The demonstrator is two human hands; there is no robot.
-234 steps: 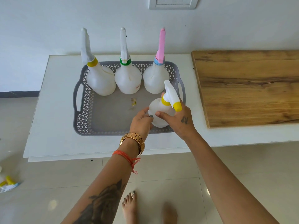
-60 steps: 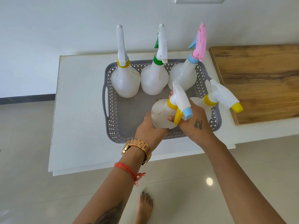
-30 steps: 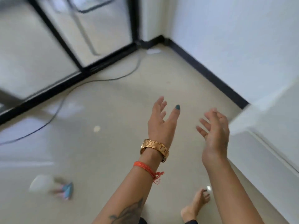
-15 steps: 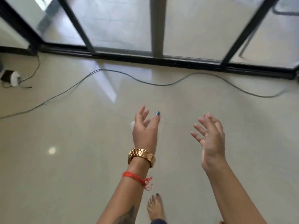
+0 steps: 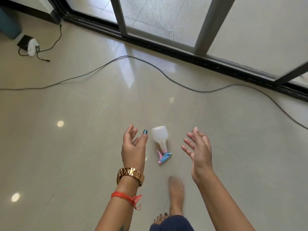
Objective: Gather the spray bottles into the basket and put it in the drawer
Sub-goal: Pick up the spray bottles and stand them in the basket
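A white spray bottle (image 5: 160, 135) with a pink and blue trigger head lies on its side on the tiled floor, nozzle end toward me. My left hand (image 5: 133, 147) hovers just left of it, fingers apart, holding nothing. On the bottle's right, my right hand (image 5: 198, 149) is also spread and empty. Both hands are above the floor, apart from the bottle. The basket, the other bottles and the drawer are out of view.
A long grey cable (image 5: 183, 85) snakes across the floor beyond the bottle. A black sliding-door track (image 5: 183, 52) and glass panels run along the back. A small black and white device (image 5: 29, 45) with a cord sits far left. My bare feet (image 5: 175, 194) are below.
My view has swung from the table and basket to the floor by the glass doors. Both hands let go of the bottle placed in the basket, and a bottle on the floor now lies between them.
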